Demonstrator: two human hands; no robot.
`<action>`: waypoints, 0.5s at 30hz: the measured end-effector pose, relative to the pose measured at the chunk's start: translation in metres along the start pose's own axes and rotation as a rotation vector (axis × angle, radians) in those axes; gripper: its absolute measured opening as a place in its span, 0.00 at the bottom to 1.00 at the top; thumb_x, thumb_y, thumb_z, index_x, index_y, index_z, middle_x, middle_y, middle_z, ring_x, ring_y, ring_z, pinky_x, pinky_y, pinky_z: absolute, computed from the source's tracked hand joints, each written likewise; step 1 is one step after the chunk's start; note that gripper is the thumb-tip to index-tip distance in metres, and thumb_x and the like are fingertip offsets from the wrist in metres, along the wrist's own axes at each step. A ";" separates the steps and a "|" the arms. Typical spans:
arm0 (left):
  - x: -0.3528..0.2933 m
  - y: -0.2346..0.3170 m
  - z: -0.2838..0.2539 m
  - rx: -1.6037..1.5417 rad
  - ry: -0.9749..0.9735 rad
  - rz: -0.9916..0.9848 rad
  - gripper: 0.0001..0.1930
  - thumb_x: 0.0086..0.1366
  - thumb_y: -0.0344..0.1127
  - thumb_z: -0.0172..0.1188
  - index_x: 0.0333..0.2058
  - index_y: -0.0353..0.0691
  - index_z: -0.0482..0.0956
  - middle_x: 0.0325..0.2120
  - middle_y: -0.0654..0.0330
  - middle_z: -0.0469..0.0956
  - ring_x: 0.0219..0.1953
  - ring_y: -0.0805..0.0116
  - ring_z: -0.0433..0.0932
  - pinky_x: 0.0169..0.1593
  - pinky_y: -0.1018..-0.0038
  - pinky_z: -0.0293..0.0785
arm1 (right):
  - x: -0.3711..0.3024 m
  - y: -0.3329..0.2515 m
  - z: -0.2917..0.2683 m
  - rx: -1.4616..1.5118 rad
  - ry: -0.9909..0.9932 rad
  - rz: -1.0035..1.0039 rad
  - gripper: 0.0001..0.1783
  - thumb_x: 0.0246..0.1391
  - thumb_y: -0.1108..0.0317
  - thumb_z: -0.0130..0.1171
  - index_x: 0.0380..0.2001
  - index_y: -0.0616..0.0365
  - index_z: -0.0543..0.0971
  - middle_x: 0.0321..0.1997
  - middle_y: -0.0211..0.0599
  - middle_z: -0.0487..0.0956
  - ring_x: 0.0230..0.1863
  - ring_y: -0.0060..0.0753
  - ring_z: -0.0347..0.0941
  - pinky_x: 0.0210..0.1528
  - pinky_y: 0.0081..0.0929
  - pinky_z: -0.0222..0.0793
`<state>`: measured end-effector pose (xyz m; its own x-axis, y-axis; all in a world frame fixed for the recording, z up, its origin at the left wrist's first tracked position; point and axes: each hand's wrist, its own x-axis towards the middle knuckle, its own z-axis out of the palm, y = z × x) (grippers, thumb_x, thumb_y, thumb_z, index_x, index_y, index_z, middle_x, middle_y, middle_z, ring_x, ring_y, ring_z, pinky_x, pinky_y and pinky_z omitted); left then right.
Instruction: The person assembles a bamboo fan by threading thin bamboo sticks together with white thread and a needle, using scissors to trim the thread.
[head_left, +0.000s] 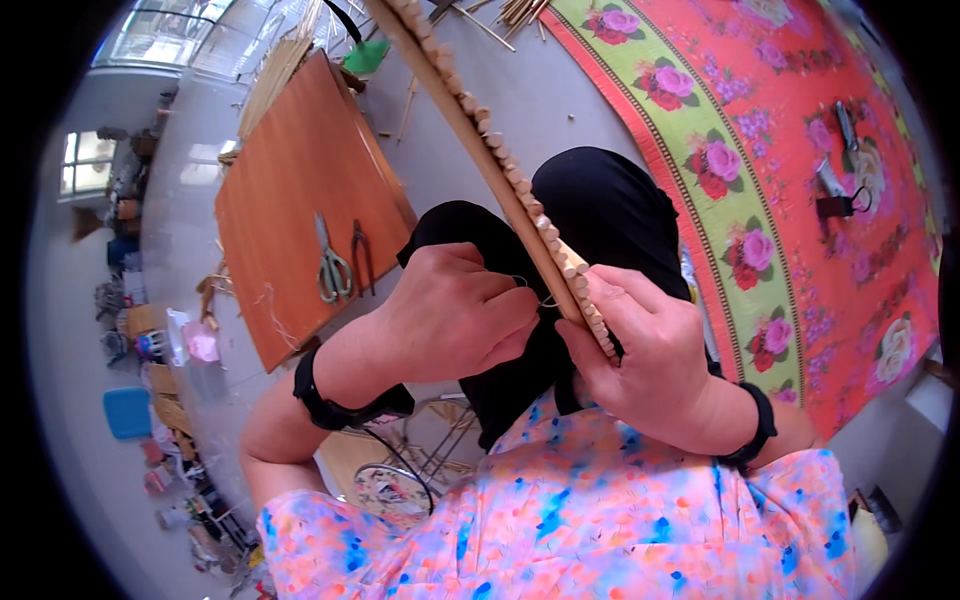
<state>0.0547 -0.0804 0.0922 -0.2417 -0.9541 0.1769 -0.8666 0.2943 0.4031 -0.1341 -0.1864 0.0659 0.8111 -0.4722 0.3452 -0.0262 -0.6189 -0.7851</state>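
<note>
A long wooden strip (480, 160) edged with a row of cut round stick ends (520, 185) slants from the top of the view down between my knees. My right hand (650, 335) is closed round its near end, thumb and fingers pressing on the wood. Just left of it, my left hand (455, 310) is curled into a fist. A thin cord (546, 301) runs from this fist to the strip's edge; the part inside the fingers is hidden.
To the left stands a brown wooden board (290, 190) with green-handled scissors (333, 270) and pliers (361, 260) on it. A red floral cloth (770, 200) covers the right side, with small metal tools (832, 185) on it. Loose sticks (525, 12) lie at the far side.
</note>
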 end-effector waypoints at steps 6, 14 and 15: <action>-0.005 -0.009 0.015 -0.154 0.142 0.024 0.15 0.45 0.28 0.65 0.16 0.43 0.64 0.11 0.63 0.64 0.13 0.60 0.66 0.21 0.68 0.62 | 0.001 -0.004 0.006 -0.071 0.039 0.007 0.20 0.42 0.78 0.66 0.43 0.67 0.77 0.39 0.51 0.80 0.32 0.50 0.80 0.31 0.32 0.77; -0.076 -0.009 0.034 -0.215 0.115 -0.085 0.12 0.47 0.30 0.64 0.18 0.45 0.66 0.12 0.64 0.66 0.14 0.61 0.68 0.21 0.68 0.65 | 0.011 0.008 -0.002 -0.188 0.056 0.133 0.14 0.47 0.76 0.63 0.39 0.65 0.77 0.35 0.49 0.79 0.32 0.54 0.77 0.33 0.34 0.74; -0.083 -0.013 0.029 -0.207 0.166 -0.125 0.12 0.48 0.30 0.64 0.18 0.45 0.66 0.12 0.64 0.67 0.14 0.60 0.68 0.21 0.67 0.65 | 0.014 0.006 0.000 -0.194 0.078 0.079 0.13 0.47 0.76 0.63 0.39 0.65 0.78 0.35 0.49 0.79 0.33 0.53 0.77 0.34 0.34 0.73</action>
<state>0.0734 -0.0064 0.0457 -0.0493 -0.9665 0.2517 -0.7733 0.1964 0.6029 -0.1229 -0.1966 0.0657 0.7550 -0.5659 0.3312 -0.2057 -0.6840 -0.6999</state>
